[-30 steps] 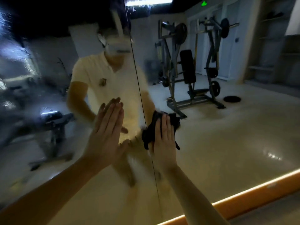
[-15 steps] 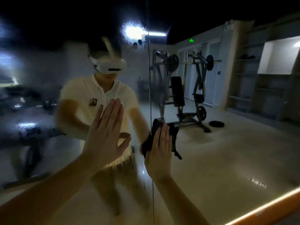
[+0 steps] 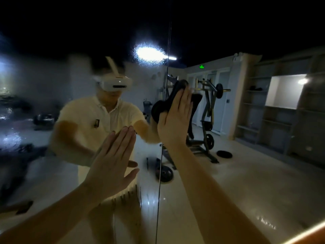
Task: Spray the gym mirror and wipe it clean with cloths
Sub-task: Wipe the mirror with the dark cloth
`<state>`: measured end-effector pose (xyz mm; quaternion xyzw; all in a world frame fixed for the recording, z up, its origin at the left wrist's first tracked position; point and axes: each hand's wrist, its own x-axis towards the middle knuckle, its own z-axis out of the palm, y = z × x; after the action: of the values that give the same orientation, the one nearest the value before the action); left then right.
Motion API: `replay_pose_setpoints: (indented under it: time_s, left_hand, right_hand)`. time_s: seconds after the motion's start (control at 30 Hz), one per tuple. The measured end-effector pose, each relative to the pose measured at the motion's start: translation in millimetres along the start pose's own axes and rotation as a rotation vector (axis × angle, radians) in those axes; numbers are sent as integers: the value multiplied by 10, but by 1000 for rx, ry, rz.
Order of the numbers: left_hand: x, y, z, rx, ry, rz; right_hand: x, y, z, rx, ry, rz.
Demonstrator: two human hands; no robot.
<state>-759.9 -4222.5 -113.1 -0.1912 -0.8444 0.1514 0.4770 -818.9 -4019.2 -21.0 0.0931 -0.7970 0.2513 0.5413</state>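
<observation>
- The right hand (image 3: 174, 120) presses a dark cloth (image 3: 159, 110), fingers straight, on the mirror (image 3: 246, 182) beside its seam (image 3: 161, 164).
- The left hand (image 3: 112, 164), flat and holding nothing, leans on the glass.
- The right panel (image 3: 263, 191) looks clear; the left panel (image 3: 35, 106) is misted and unwiped, so the job is perhaps half done.

dark cloth (image 3: 158, 110) bunched against the 2-pane mirror (image 3: 246, 182) (left pane seemingly misted).
</observation>
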Motion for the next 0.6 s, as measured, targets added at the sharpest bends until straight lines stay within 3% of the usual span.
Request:
replay_pose_setpoints:
  time_s: [0.2, 0.5, 0.6]
  left_hand:
    - [241, -117, -201, 20, 80, -20]
    - [932, -574, -489, 85, 167, -148]
    - [1029, -666, -524, 96, 179, -179]
  right_hand:
    - [-773, 207, 81, -147, -110, -74]
    - [1097, -194, -301, -117, 49, -79]
    - [1265, -305, -304, -74, 91, -26]
